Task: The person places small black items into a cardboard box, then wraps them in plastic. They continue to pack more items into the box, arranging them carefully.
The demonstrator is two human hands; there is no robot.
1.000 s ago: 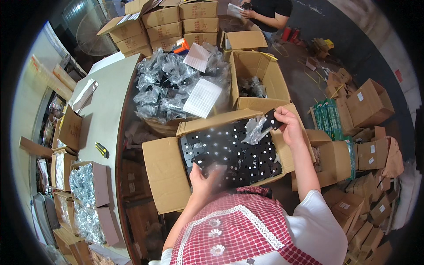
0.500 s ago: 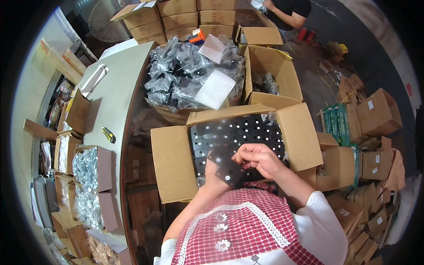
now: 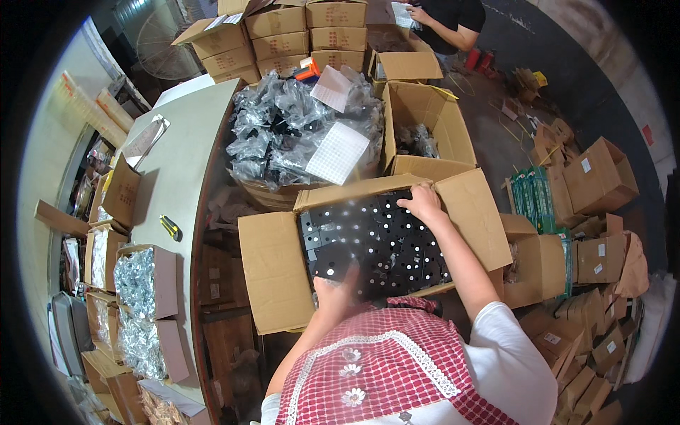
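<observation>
At frame centre, a person's left hand [image 3: 334, 289] and right hand [image 3: 422, 203] lie spread flat on black perforated parts [image 3: 375, 237] filling an open cardboard box [image 3: 273, 273] — near and far edges — apparently levelling them.

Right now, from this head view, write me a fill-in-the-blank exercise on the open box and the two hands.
1. The open cardboard box in front of the person is packed with parts coloured ____.
2. The right hand rests at the box's ____ edge, the one away from the person.
3. The left hand lies on the parts at the box's ____ edge.
4. The yellow utility knife lies on the grey ____ to the person's left.

Missing words: black; far; near; table
</observation>
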